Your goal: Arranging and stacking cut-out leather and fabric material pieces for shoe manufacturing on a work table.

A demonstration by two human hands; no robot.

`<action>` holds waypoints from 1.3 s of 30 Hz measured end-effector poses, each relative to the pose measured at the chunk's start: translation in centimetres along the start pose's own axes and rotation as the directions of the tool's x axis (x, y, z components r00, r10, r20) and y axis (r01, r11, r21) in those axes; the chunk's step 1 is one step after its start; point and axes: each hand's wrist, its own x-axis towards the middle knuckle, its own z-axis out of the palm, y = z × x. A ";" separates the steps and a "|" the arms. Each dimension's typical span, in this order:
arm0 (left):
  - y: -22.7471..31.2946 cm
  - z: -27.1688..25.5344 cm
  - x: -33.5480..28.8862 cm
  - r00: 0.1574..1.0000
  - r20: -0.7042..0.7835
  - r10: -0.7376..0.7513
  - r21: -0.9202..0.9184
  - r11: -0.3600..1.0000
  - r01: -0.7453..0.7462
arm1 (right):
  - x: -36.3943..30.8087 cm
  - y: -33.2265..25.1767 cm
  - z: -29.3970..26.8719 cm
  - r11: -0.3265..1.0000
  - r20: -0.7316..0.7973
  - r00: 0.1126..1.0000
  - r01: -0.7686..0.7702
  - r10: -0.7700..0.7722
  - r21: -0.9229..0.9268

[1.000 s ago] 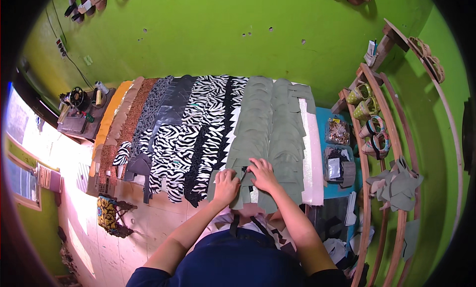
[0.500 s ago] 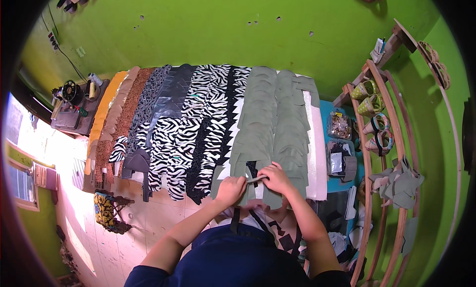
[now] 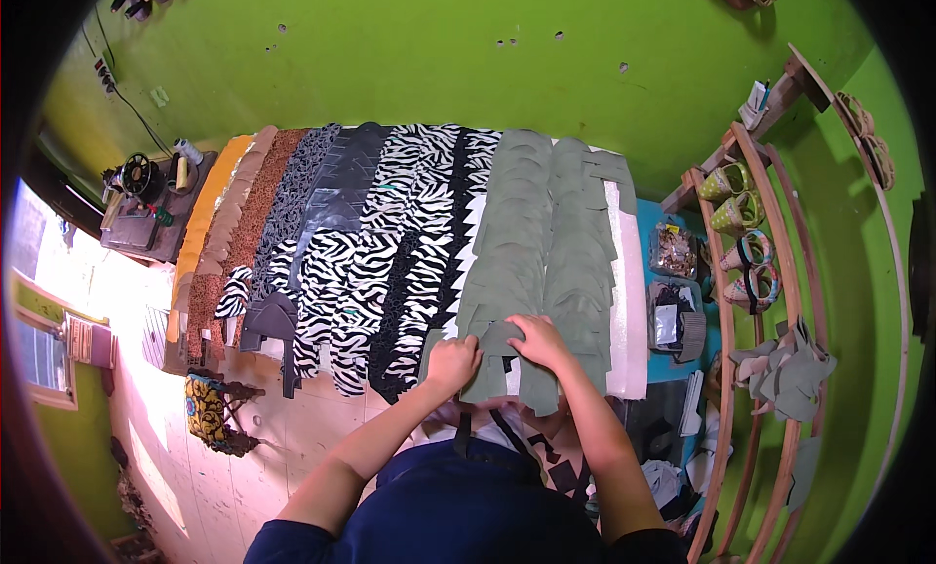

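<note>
Between my hands a grey-green cut piece (image 3: pixel 494 339), which looks like leather or synthetic leather, lies spread over the near end of rows of matching pieces. My left hand (image 3: pixel 455 363) is closed, fingers curled, at its left edge. Thumb and fingers of my right hand (image 3: pixel 538 341) pinch its right side. Overlapping grey-green pieces (image 3: pixel 509 223) run away from me in a column, with a second column (image 3: pixel 577 252) to the right. Just left of them lie rows of zebra-striped pieces (image 3: pixel 366 286). My fingers partly hide the held piece's edges.
Brown, orange and dark pieces (image 3: pixel 261 189) cover the table's left part. A sewing machine (image 3: pixel 139 177) stands at far left, a patterned stool (image 3: pixel 207 415) below. At right are plastic boxes (image 3: pixel 673 250) and a wooden rack (image 3: pixel 770 203) with sandals (image 3: pixel 729 213) and hanging grey-green scraps (image 3: pixel 785 369).
The grey-green piece, seen earlier as a raised folded edge between my hands, now lies flatter over the row. My hands have shifted slightly; the view has moved a little.
</note>
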 end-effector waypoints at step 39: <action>0.1 -0.5 5.8 0.962 0.083 -0.259 -0.375 0.887 0.271 | 4.3 2.0 -1.3 0.998 -0.147 0.988 0.042 -0.036 0.042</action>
